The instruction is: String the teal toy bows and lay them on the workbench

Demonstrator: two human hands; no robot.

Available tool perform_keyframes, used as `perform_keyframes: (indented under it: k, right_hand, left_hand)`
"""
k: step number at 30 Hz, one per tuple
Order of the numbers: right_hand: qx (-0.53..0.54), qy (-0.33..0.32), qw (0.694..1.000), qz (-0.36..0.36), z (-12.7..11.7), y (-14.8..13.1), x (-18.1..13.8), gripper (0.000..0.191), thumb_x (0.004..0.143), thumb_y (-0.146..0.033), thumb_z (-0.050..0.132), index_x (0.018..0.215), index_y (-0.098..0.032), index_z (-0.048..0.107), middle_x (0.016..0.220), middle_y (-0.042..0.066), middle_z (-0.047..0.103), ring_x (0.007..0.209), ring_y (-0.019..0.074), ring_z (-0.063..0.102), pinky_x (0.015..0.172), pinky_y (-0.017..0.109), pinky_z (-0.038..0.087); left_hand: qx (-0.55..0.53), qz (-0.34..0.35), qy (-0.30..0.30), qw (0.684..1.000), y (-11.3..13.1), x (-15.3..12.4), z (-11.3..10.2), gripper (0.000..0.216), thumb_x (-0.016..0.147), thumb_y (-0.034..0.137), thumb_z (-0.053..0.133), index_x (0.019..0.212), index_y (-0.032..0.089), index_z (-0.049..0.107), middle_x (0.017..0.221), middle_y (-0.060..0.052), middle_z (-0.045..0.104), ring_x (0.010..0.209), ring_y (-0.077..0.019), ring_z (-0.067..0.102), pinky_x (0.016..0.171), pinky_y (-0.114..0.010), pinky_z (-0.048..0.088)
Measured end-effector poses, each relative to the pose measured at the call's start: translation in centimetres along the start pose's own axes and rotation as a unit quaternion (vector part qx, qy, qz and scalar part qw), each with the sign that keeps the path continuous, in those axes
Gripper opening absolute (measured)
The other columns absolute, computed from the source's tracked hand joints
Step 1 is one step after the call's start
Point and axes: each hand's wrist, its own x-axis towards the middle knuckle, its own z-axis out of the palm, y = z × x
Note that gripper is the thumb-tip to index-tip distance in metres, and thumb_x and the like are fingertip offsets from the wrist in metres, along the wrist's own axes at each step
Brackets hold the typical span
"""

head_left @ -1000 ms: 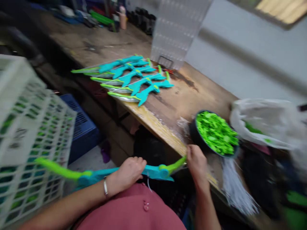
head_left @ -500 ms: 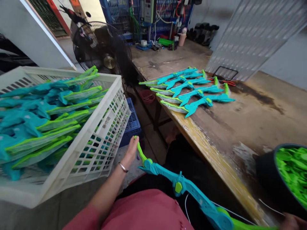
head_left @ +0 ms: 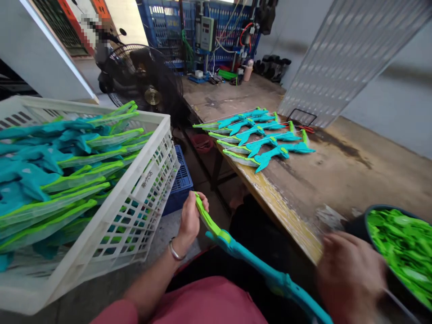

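Left hand (head_left: 191,218): curled tight around green end of turquoise bow (head_left: 256,263), beside table (head_left: 303,182).
Right hand (head_left: 351,274): near table edge, too blurred to judge hold.

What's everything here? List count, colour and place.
Table: one, brown, centre to right.
Arranged toy bows: five, teal-lime, on table.
Toy bow: one, teal-lime, lower centre.
Large crate: one, white, left.
Piled bows: many, teal-lime, inside large crate.
Low crate: one, blue, left of table.
Bucket: one, black, right.
Plastic pieces: many, green, inside bucket.
Fan: one, black, behind large crate.
Scooter: one, dark, behind fan.
Control box: one, grey, far back.
Ridged panel: one, grey, back right.
Left hand: one, gripping toy bow.
Right hand: one, blurred, beside bucket.
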Motion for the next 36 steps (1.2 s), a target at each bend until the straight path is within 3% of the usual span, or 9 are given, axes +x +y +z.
perform_keyframes:
  k: [2, 5, 7, 10, 17, 24, 27, 31, 36]
  right_hand:
    - [0.133, -0.059, 0.989, 0.000, 1.8, -5.0, 2.6, 0.013, 0.104, -0.022, 0.049, 0.093, -0.021, 0.057, 0.088, 0.005, 0.063, 0.077, 0.0178, 0.060, 0.070, 0.031, 0.048]
    - [0.327, -0.136, 0.935, 0.010, 3.4, -11.7, 5.6, 0.020, 0.105, -0.020, 0.047, 0.086, -0.022, 0.052, 0.077, -0.001, 0.057, 0.066, 0.0131, 0.055, 0.060, 0.024, 0.044]
    - [0.400, -0.164, 0.902, 0.006, 3.8, -14.6, 6.3, 0.021, 0.105, -0.018, 0.047, 0.084, -0.022, 0.050, 0.077, -0.001, 0.055, 0.066, 0.0119, 0.054, 0.060, 0.023, 0.044]
    - [0.450, -0.170, 0.877, 0.007, 4.0, -16.8, 5.9, 0.021, 0.105, -0.014, 0.046, 0.085, -0.022, 0.049, 0.078, -0.001, 0.055, 0.066, 0.0106, 0.054, 0.061, 0.022, 0.044]
    - [0.427, -0.160, 0.889, -0.030, 4.3, -17.6, 4.4, 0.019, 0.104, -0.010, 0.043, 0.091, -0.021, 0.050, 0.085, 0.002, 0.054, 0.073, 0.0134, 0.055, 0.062, 0.024, 0.047]
    - [0.372, -0.141, 0.916, -0.038, 3.9, -16.9, 4.3, 0.016, 0.103, -0.011, 0.045, 0.092, -0.021, 0.049, 0.081, 0.001, 0.052, 0.066, 0.0128, 0.052, 0.056, 0.024, 0.043]
    - [0.370, -0.153, 0.915, -0.038, 3.8, -16.5, 4.1, 0.015, 0.103, -0.012, 0.046, 0.093, -0.021, 0.050, 0.080, 0.001, 0.054, 0.065, 0.0123, 0.054, 0.056, 0.024, 0.043]
    - [0.382, -0.172, 0.908, -0.029, 3.9, -16.0, 3.6, 0.015, 0.104, -0.013, 0.047, 0.093, -0.021, 0.052, 0.080, 0.002, 0.058, 0.066, 0.0124, 0.056, 0.059, 0.024, 0.046]
    - [0.379, -0.153, 0.912, -0.027, 3.8, -15.5, 3.4, 0.016, 0.103, -0.015, 0.052, 0.090, -0.020, 0.057, 0.074, -0.001, 0.055, 0.060, 0.0105, 0.052, 0.054, 0.023, 0.040]
  left_hand:
    - [0.000, 0.038, -0.061, 0.997, 0.7, -2.2, 1.6, 0.051, 0.096, 0.068, 0.052, 0.085, 0.019, 0.059, 0.067, 0.000, 0.056, 0.062, -0.0145, 0.049, 0.063, -0.028, 0.040]
    - [-0.051, 0.092, -0.118, 0.987, 1.9, -4.6, 2.9, 0.045, 0.100, 0.061, 0.048, 0.082, 0.020, 0.054, 0.067, 0.000, 0.053, 0.062, -0.0150, 0.045, 0.063, -0.029, 0.039]
    - [-0.106, 0.103, -0.152, 0.977, 2.7, -5.4, 3.1, 0.040, 0.097, 0.057, 0.052, 0.079, 0.021, 0.051, 0.064, 0.001, 0.050, 0.060, -0.0150, 0.042, 0.061, -0.028, 0.037]
    - [-0.147, 0.078, -0.208, 0.964, 3.5, -5.7, 2.5, 0.040, 0.091, 0.056, 0.057, 0.074, 0.021, 0.046, 0.062, 0.002, 0.045, 0.057, -0.0141, 0.037, 0.059, -0.028, 0.035]
    - [-0.168, 0.000, -0.254, 0.952, 3.4, -5.9, 1.5, 0.048, 0.085, 0.062, 0.060, 0.069, 0.021, 0.041, 0.061, 0.002, 0.038, 0.056, -0.0133, 0.032, 0.053, -0.026, 0.029]
    - [-0.176, 0.030, -0.286, 0.941, 2.8, -5.9, 1.4, 0.047, 0.090, 0.063, 0.056, 0.074, 0.021, 0.045, 0.065, 0.000, 0.042, 0.063, -0.0155, 0.036, 0.059, -0.028, 0.033]
    - [-0.154, 0.054, -0.287, 0.944, 2.4, -6.0, 1.3, 0.051, 0.087, 0.071, 0.058, 0.080, 0.022, 0.048, 0.069, 0.000, 0.042, 0.065, -0.0159, 0.036, 0.058, -0.027, 0.032]
    - [-0.130, 0.063, -0.280, 0.949, 2.5, -6.1, 1.5, 0.046, 0.087, 0.065, 0.065, 0.082, 0.022, 0.050, 0.072, 0.000, 0.042, 0.066, -0.0158, 0.037, 0.060, -0.028, 0.034]
    - [-0.132, 0.068, -0.299, 0.943, 2.5, -5.9, 1.9, 0.046, 0.091, 0.065, 0.060, 0.081, 0.021, 0.050, 0.071, -0.001, 0.044, 0.067, -0.0162, 0.038, 0.061, -0.028, 0.035]
